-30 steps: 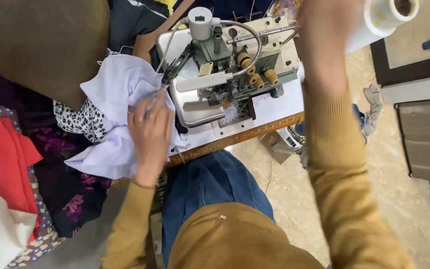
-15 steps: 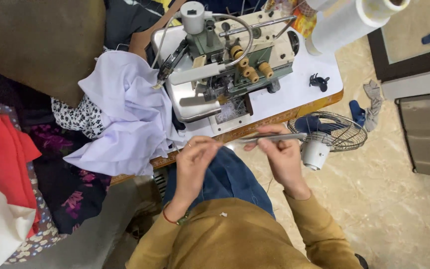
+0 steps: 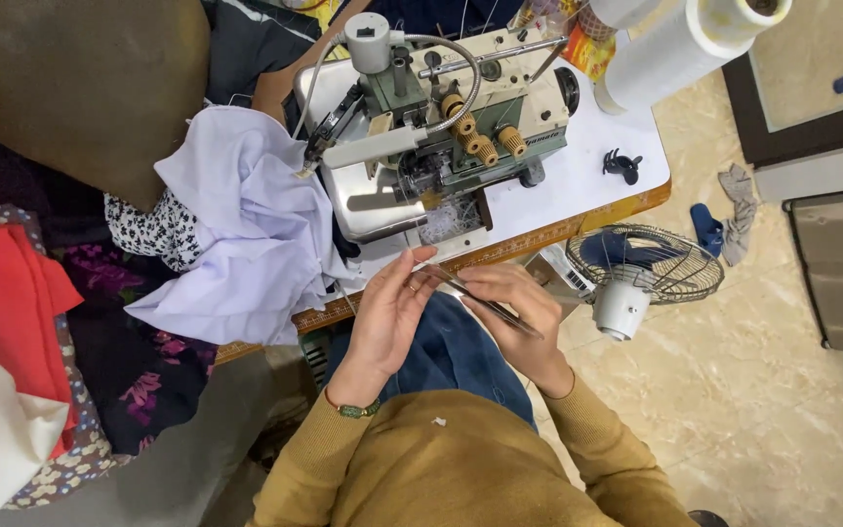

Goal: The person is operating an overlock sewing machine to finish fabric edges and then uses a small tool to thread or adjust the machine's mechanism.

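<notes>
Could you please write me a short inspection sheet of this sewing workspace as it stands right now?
Surface: white table top with a wooden front edge.
Job's things: slim metal tweezers held in the right hand; left hand touches their tip.
Clutter: pale lilac fabric heaped beside the overlock sewing machine; small black clip.
Hands: both in front of the table edge, over the lap.
Cables: grey hose looping over the machine.
Surroundings: floor fan, white thread cone, tiled floor.

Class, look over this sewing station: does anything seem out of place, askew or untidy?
Yes. A pale lilac cloth lies crumpled and spills over the table's left edge. On the floor, a grey rag lies beside a lone blue slipper, near the fan.
</notes>
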